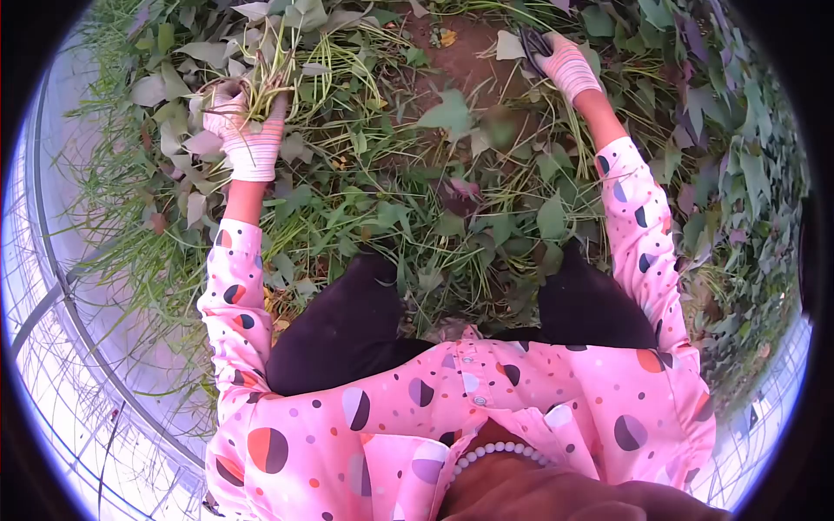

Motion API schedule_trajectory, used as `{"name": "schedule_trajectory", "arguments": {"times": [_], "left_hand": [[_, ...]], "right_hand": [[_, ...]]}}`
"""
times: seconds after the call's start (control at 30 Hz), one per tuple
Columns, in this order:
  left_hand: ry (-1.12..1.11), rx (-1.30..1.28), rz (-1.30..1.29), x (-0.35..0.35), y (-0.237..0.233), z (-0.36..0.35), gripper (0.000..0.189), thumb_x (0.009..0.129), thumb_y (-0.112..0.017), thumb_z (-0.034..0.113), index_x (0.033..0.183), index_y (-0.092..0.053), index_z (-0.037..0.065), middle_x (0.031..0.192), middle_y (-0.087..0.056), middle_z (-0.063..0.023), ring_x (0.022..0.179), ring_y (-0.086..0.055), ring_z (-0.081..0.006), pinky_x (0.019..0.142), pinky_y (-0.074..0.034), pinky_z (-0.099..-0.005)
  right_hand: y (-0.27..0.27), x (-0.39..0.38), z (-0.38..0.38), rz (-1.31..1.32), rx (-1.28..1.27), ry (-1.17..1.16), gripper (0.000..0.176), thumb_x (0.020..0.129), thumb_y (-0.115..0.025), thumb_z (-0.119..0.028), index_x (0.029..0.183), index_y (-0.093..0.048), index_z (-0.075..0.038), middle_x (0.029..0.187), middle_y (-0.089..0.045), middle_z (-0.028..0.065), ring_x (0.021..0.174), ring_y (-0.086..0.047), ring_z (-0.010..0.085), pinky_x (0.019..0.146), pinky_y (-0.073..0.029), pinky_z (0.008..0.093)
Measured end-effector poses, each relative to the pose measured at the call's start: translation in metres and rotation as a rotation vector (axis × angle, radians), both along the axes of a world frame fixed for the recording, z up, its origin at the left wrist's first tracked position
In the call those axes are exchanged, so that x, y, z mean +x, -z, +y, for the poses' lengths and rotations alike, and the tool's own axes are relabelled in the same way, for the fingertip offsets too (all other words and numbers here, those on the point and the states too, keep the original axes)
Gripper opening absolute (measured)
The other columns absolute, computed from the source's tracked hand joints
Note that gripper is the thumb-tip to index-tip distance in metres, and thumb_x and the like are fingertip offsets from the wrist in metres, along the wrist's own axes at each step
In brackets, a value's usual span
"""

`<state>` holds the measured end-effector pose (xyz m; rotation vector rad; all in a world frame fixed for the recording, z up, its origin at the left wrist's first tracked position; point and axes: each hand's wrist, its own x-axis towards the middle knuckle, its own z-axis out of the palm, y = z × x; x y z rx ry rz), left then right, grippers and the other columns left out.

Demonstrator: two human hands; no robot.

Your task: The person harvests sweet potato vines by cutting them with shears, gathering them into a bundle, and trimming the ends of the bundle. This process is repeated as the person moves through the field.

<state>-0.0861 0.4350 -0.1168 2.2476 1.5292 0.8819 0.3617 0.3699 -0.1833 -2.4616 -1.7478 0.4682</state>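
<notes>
Head view: we clasp the vine bunch in our left hand among the foliage, best held firmly and well apart from the dark object, perhaps a tool, our right hand grips.

Bunched vine stems, pale green, leafy, upper left, dark object, partly covered, upper right

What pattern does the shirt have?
The shirt is pink and polka-dotted in several colours, best seen in the head view.
</notes>
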Motion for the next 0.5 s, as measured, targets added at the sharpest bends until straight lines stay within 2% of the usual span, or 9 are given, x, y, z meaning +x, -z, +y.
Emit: {"name": "schedule_trajectory", "arguments": {"times": [0.03,0.07,0.13,0.2,0.23,0.33,0.37,0.4,0.5], "left_hand": [[0.043,0.333,0.323,0.004,-0.011,0.002,0.030,0.076,-0.075,0.007,0.102,-0.063,0.001,0.097,-0.066,-0.0074,0.084,-0.063,-0.0195,0.078,-0.051,-0.0334],[0.113,0.250,0.136,-0.005,0.011,0.013,0.028,0.076,-0.074,0.006,0.101,-0.063,0.001,0.097,-0.066,-0.0073,0.086,-0.063,-0.0174,0.078,-0.050,-0.0313],[0.092,-0.188,-0.636,0.031,0.003,0.002,0.024,0.078,-0.073,0.006,0.100,-0.065,0.001,0.098,-0.067,-0.0056,0.087,-0.062,-0.0123,0.077,-0.050,-0.0267],[0.112,-0.437,-0.733,0.052,-0.011,-0.001,0.028,0.080,-0.073,0.010,0.104,-0.064,0.002,0.095,-0.067,-0.0031,0.084,-0.062,-0.0111,0.077,-0.049,-0.0269],[0.109,-0.491,-0.732,0.063,-0.014,-0.002,0.029,0.080,-0.074,0.011,0.106,-0.063,0.002,0.093,-0.067,-0.0024,0.082,-0.062,-0.0108,0.077,-0.049,-0.0264],[0.116,-0.581,-0.856,0.101,-0.025,-0.014,0.033,0.077,-0.075,0.008,0.108,-0.062,0.002,0.094,-0.066,-0.0029,0.080,-0.061,-0.0117,0.076,-0.050,-0.0271],[0.109,-0.615,-0.911,0.111,-0.029,-0.017,0.036,0.076,-0.075,0.006,0.109,-0.061,0.002,0.095,-0.066,-0.0038,0.080,-0.061,-0.0123,0.075,-0.050,-0.0274],[0.146,-0.729,-0.933,0.116,-0.037,-0.019,0.044,0.073,-0.078,0.006,0.113,-0.060,0.004,0.100,-0.065,-0.0037,0.088,-0.061,-0.0134,0.083,-0.048,-0.0276],[0.219,-0.751,-1.032,0.150,-0.049,-0.036,0.046,0.072,-0.078,0.006,0.114,-0.060,0.003,0.101,-0.066,-0.0060,0.089,-0.063,-0.0162,0.085,-0.049,-0.0292]], "right_hand": [[-0.021,0.004,-0.005,0.069,0.166,0.050,0.045,0.081,-0.060,-0.034,0.113,-0.060,-0.003,0.097,-0.066,0.0199,0.089,-0.064,0.0315,0.078,-0.050,0.0376],[-0.046,-0.001,-0.004,0.152,0.183,0.071,0.042,0.081,-0.060,-0.032,0.112,-0.060,-0.003,0.093,-0.066,0.0194,0.086,-0.064,0.0301,0.076,-0.050,0.0363],[-0.055,-0.002,0.006,0.193,0.303,0.025,0.040,0.081,-0.063,-0.031,0.108,-0.062,-0.002,0.087,-0.066,0.0179,0.080,-0.064,0.0281,0.074,-0.050,0.0350],[-0.038,0.002,0.020,0.080,0.498,-0.106,0.041,0.080,-0.067,-0.034,0.101,-0.065,0.000,0.082,-0.067,0.0159,0.073,-0.062,0.0270,0.072,-0.049,0.0348],[-0.059,-0.019,0.022,0.343,0.473,0.040,0.044,0.076,-0.070,-0.038,0.096,-0.065,0.001,0.086,-0.067,0.0195,0.079,-0.063,0.0339,0.076,-0.050,0.0379],[-0.079,-0.053,0.028,0.635,0.385,0.040,0.049,0.074,-0.072,-0.043,0.098,-0.068,0.000,0.081,-0.068,0.0162,0.073,-0.066,0.0265,0.070,-0.050,0.0339],[-0.083,-0.067,0.028,0.683,0.334,0.023,0.048,0.075,-0.072,-0.043,0.097,-0.068,-0.001,0.079,-0.068,0.0149,0.071,-0.066,0.0241,0.069,-0.051,0.0331],[-0.078,-0.082,0.029,0.658,0.281,0.014,0.046,0.075,-0.070,-0.043,0.097,-0.069,-0.002,0.079,-0.068,0.0150,0.071,-0.066,0.0250,0.070,-0.051,0.0341],[-0.082,-0.125,0.014,0.615,0.113,-0.118,0.044,0.073,-0.064,-0.036,0.097,-0.066,0.001,0.088,-0.065,0.0251,0.084,-0.063,0.0377,0.077,-0.051,0.0395]]}}
